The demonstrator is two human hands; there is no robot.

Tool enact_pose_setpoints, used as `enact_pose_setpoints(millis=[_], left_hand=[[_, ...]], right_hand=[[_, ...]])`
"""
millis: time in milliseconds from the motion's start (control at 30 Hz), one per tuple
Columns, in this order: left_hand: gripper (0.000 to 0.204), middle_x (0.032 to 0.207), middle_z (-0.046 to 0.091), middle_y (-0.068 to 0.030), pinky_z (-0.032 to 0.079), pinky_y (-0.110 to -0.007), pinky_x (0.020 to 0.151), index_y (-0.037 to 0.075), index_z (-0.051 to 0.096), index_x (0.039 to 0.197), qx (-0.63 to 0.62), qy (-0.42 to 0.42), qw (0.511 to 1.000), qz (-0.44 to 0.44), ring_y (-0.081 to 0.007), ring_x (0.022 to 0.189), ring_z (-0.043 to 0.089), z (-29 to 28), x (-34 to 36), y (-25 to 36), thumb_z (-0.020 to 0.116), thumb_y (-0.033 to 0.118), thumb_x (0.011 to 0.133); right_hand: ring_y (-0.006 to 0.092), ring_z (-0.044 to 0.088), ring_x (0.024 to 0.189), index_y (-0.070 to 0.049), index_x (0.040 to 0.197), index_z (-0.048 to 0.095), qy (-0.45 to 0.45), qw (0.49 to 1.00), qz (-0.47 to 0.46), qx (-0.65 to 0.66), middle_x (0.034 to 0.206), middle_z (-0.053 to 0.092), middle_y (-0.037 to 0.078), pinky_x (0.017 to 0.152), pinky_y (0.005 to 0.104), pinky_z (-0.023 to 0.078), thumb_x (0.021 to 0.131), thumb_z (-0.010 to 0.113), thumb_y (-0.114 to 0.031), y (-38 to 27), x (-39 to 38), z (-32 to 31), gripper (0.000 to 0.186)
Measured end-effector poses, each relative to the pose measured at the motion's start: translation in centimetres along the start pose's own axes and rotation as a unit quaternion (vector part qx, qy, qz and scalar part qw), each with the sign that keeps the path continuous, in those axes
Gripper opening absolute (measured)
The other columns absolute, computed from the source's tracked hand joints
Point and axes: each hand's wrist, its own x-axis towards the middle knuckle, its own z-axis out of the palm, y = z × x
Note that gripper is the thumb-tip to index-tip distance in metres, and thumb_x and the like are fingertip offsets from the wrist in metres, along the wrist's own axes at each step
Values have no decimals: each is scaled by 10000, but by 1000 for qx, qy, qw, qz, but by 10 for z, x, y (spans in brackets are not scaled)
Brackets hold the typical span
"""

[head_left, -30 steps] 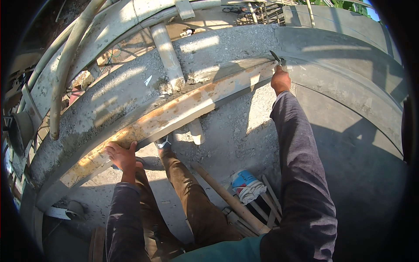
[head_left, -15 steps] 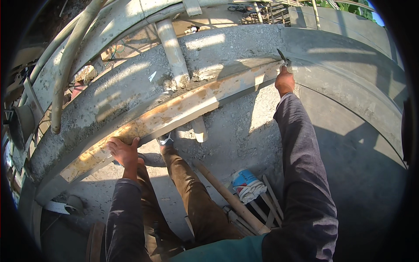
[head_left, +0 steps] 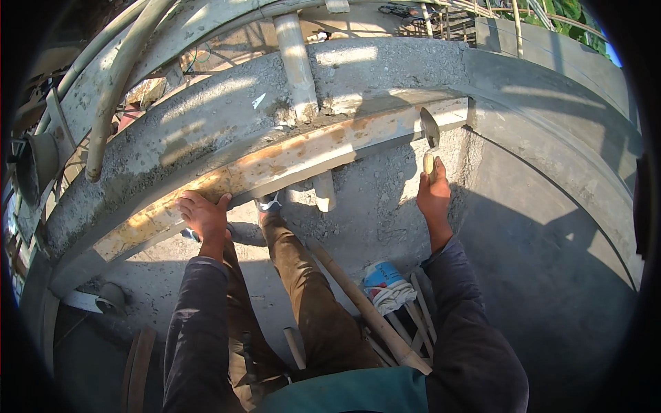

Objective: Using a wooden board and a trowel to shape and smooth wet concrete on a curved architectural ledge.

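Note:
A long pale board (head_left: 296,157), stained with mortar, lies slantwise along the inner side of a curved concrete ledge (head_left: 200,117). My left hand (head_left: 205,215) rests on the board's lower left part, thumb and fingers apart. In my right hand (head_left: 434,191) is a trowel (head_left: 430,129), gripped by its light handle with the metal blade pointing up. The blade overlaps the board's right end in the picture; whether it touches I cannot tell. Wet-looking grey mortar (head_left: 258,141) runs along the board's far edge.
A round pole (head_left: 296,65) crosses the ledge, and another pole (head_left: 124,89) stands at the left. By my legs lie a bamboo pole (head_left: 365,303), a blue and white bag (head_left: 385,286) and several sticks (head_left: 416,316). Smooth grey concrete (head_left: 537,275) spreads at the right.
My right hand has come back from the board's right end toward me, and the trowel now points up. The left hand stays on the board. The whole view has shifted slightly.

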Motion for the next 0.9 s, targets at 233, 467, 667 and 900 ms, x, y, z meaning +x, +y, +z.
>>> enact_pose_setpoints(millis=[233, 467, 667, 900], left_hand=[[1195, 1476, 234, -392, 247, -487, 1133, -126, 188, 1443, 30, -42, 999, 16, -478, 1402, 247, -5, -1, 0, 678, 699, 731], [1190, 1499, 203, -371, 245, -477, 1137, -95, 164, 1463, 9, -43, 999, 9, -460, 1409, 240, -10, -2, 0, 673, 698, 735], [926, 1478, 388, -204, 297, -446, 1125, 41, 329, 1477, -188, -63, 977, 78, -287, 1381, 378, -50, -21, -60, 755, 478, 781], [474, 1114, 685, -168, 516, -389, 907, 100, 617, 1251, -226, -70, 970, 57, -321, 1037, 654, -111, -118, -213, 714, 313, 839]], right_hand=[[397, 668, 939, -68, 1316, 560, -104, 990, 40, -91, 1011, 674, 252, 827, 435, 520, 869, 602, -130, -20, -4, -21, 453], [418, 651, 978, -104, 1272, 587, -190, 957, 25, -218, 1028, 678, 247, 868, 459, 518, 829, 645, -179, -35, 49, -47, 453], [438, 646, 941, -114, 1339, 454, -180, 959, 9, -217, 902, 660, 292, 800, 532, 510, 869, 535, -180, -58, 13, -4, 481], [356, 640, 1020, -81, 1381, 409, -276, 931, -88, -222, 1075, 654, 186, 886, 472, 499, 868, 573, -147, -135, -88, 35, 542]])
